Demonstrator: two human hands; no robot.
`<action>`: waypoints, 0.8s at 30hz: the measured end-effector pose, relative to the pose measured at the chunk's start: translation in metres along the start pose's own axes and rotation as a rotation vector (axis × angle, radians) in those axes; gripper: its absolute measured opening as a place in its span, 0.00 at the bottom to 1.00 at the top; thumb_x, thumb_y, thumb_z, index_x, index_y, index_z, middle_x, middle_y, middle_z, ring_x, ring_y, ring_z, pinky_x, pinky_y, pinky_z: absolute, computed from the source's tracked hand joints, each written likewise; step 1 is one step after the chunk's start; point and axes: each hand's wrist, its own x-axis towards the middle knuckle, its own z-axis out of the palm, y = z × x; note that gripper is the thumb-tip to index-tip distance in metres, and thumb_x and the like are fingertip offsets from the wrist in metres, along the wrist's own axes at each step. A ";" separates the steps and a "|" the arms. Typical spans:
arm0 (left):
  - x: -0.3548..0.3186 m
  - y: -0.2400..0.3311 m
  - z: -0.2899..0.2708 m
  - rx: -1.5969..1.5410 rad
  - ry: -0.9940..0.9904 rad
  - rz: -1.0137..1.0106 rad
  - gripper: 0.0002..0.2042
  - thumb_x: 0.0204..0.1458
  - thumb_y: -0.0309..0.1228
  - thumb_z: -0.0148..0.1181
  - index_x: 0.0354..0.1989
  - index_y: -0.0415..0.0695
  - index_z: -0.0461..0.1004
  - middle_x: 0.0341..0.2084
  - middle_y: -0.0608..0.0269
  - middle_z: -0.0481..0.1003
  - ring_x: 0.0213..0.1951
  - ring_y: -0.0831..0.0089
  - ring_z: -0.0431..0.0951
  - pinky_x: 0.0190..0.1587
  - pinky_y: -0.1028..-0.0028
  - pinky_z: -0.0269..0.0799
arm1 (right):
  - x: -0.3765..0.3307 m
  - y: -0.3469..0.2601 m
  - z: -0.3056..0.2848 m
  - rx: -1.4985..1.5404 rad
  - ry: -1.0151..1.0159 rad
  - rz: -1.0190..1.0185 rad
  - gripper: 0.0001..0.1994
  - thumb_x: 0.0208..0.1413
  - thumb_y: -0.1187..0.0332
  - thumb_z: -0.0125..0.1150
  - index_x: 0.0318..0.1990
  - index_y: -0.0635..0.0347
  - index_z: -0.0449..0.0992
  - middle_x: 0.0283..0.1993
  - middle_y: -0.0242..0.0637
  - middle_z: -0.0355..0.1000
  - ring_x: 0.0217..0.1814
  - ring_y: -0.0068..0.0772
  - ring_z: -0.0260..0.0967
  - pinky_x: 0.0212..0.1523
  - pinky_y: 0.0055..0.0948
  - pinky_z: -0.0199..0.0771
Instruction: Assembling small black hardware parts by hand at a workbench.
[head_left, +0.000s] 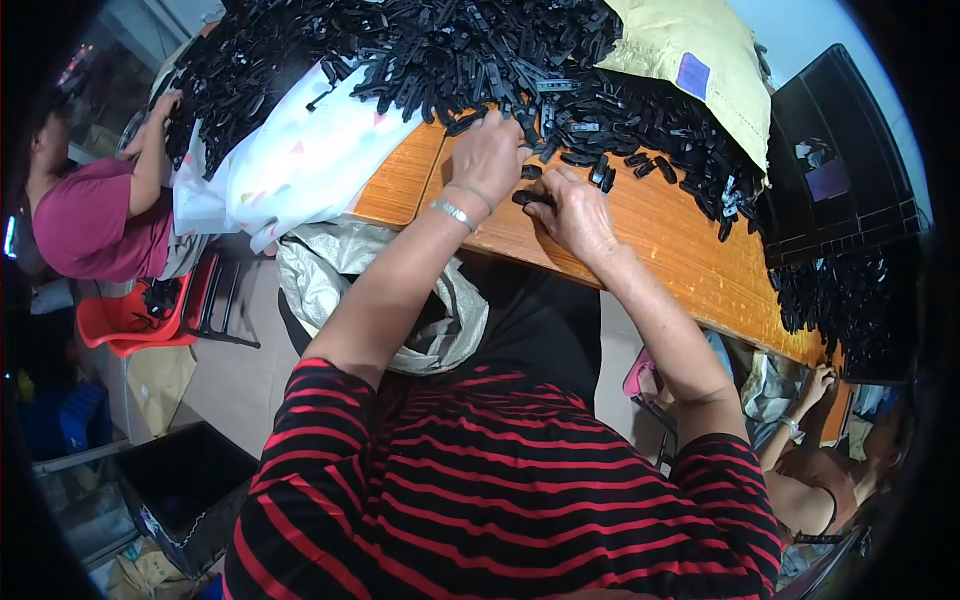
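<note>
Head view: black plastic piece (524,197) is pinched by right hand (579,212), crosswise to its left; left hand (488,156), grip undetermined.

With the person's straight-ahead as twelve, I can see a small, narrow black piece (528,198) pinched between the thumb and fingers of the right hand (583,215), its free end pointing toward nine o'clock. Its finer shape is too small to make out from here. Just off it at twelve, a loose black piece (531,172) lies on the wooden tabletop (680,240). Between ten and eleven o'clock, the left hand (488,155) has its fingertips at the edge of a heap of black pieces (450,60), jumbled at all angles. Past the right knuckles, toward two, a black pair (602,174) lies side by side.
</note>
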 end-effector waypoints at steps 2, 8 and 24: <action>0.010 -0.006 0.000 0.023 -0.112 -0.039 0.08 0.43 0.33 0.64 0.28 0.43 0.75 0.30 0.56 0.73 0.34 0.57 0.75 0.37 0.62 0.71 | 0.001 -0.003 0.003 0.008 0.008 0.000 0.11 0.42 0.71 0.68 0.32 0.62 0.72 0.31 0.42 0.70 0.32 0.47 0.71 0.32 0.38 0.71; 0.004 -0.023 -0.018 0.067 -0.223 -0.131 0.09 0.45 0.36 0.62 0.27 0.43 0.76 0.31 0.56 0.74 0.36 0.56 0.75 0.38 0.62 0.71 | 0.004 -0.009 0.004 0.039 -0.031 0.018 0.10 0.44 0.67 0.66 0.33 0.59 0.73 0.34 0.44 0.71 0.35 0.49 0.71 0.35 0.41 0.72; -0.032 -0.017 -0.057 -1.170 -0.508 -0.572 0.09 0.55 0.33 0.58 0.36 0.40 0.72 0.24 0.67 0.75 0.23 0.85 0.74 0.24 0.86 0.68 | 0.009 -0.017 -0.028 0.555 -0.027 0.111 0.04 0.57 0.73 0.56 0.35 0.65 0.71 0.23 0.29 0.68 0.18 0.14 0.62 0.20 0.17 0.63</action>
